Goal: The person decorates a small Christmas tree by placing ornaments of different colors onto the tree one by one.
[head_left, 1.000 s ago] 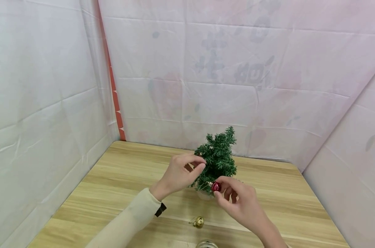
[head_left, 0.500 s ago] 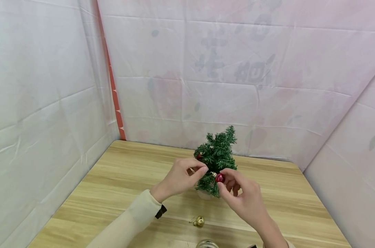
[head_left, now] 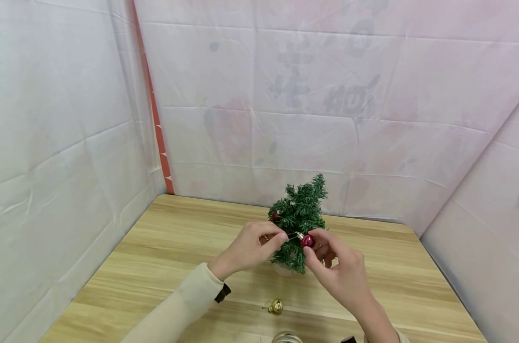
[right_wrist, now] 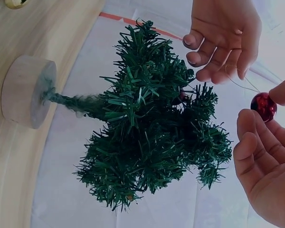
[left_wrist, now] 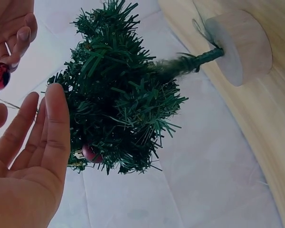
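My right hand pinches a shiny red Christmas bauble between thumb and fingers. From its gold cap a thin gold string loop stretches across to my left hand, whose thumb and forefinger pinch the loop's far end. Both hands are in front of a small green artificial Christmas tree, with the bauble overlapping its lower branches in the head view. A second red bauble hangs among the branches on the tree's left side. The tree stands on a pale round base.
A gold bauble with its string lies on the wooden table in front of the tree. Nearer still, a round metallic-looking object is cut off by the frame edge. White printed sheets enclose the table.
The right hand has moved slightly up and right with the red bauble, and the string loop now shows stretched between both hands. My left hand has lowered a little, uncovering the bauble on the tree.
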Motion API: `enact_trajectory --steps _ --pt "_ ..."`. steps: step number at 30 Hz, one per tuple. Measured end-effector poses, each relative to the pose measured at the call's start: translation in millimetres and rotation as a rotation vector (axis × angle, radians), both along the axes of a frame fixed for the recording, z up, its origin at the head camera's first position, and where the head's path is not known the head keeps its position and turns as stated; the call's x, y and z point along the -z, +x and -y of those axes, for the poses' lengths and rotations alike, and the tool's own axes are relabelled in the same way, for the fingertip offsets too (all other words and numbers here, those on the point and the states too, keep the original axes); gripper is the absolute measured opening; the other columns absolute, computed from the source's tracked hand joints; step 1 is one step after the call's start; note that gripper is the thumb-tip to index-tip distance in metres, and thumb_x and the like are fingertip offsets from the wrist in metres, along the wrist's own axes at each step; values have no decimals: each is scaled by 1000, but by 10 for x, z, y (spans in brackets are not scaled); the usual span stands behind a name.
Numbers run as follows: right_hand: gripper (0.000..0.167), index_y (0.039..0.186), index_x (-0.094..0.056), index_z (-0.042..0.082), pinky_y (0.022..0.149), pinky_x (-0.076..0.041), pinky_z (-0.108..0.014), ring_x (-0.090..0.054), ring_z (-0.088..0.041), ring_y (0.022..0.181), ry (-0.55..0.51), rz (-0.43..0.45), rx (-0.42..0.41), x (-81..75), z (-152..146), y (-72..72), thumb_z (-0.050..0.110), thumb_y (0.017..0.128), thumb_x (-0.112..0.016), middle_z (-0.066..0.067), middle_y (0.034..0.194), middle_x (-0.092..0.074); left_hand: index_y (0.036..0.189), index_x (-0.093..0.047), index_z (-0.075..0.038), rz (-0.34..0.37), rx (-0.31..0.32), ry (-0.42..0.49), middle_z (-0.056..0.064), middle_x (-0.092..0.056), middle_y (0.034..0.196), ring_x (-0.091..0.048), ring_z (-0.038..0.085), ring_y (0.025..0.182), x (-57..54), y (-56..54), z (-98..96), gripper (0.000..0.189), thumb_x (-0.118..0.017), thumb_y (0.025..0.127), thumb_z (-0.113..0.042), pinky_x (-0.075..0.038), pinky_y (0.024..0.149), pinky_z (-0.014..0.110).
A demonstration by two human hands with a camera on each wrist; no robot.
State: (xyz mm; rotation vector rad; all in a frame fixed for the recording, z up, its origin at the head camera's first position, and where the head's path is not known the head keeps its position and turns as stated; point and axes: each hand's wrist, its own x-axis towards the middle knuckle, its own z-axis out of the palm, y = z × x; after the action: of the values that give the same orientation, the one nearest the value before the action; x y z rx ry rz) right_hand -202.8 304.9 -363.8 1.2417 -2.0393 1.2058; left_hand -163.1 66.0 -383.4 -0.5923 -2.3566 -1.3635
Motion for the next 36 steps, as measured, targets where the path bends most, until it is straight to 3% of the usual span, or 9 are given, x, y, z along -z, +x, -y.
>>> enact_trajectory --steps 8,15,24,27,33,36 --pt "40 116 -73 12 53 -45 -14 -56 2 61 -10 -18 5 6 2 3 -7 82 -81 9 78 -69 101 -80 -7 -11 7 1 3 -74 88 -64 6 72 -11 8 -6 26 -60 108 -23 -58 67 22" --pt "43 115 -74 12 51 -44 -14 -56 1 60 -39 -52 14 32 12 -11 -9 78 -83 7 76 -69 103 -80 -7 17 18 13 6 -76 92 -66 6 75 -13 15 -8 21 -64 106 -20 -61 69 28" --pt "41 115 -74 12 51 -44 -14 -57 1 61 -24 -37 16 8 0 -9 -8 80 -82 7 77 -69 104 -80 -9 24 5 30 2 -75 91 -66 3 76 -43 19 -23 18 -64 106 -18 -60 69 24" --pt "38 114 -74 12 52 -45 -14 -56 2 61 -6 -18 20 -7 -7 -9 -7 82 -81 9 77 -70 107 -80 -9 56 23 31 5 -76 93 -68 9 77 -47 15 -30 24 -61 108 -23 -60 70 26" --pt "37 115 -73 12 53 -45 -14 -56 2 61 10 -11 25 -9 -12 -14 -6 83 -80 9 78 -70 111 -79 -3 191 107 130 16 -78 99 -76 29 84 -53 10 -42 28 -62 108 -25 -65 73 35" --pt "38 115 -73 12 54 -45 -14 -56 2 61 12 -13 21 -5 -15 -14 -6 83 -81 9 79 -70 107 -78 -3 175 114 148 13 -77 95 -75 30 81 -45 4 -33 23 -65 106 -21 -64 73 33"
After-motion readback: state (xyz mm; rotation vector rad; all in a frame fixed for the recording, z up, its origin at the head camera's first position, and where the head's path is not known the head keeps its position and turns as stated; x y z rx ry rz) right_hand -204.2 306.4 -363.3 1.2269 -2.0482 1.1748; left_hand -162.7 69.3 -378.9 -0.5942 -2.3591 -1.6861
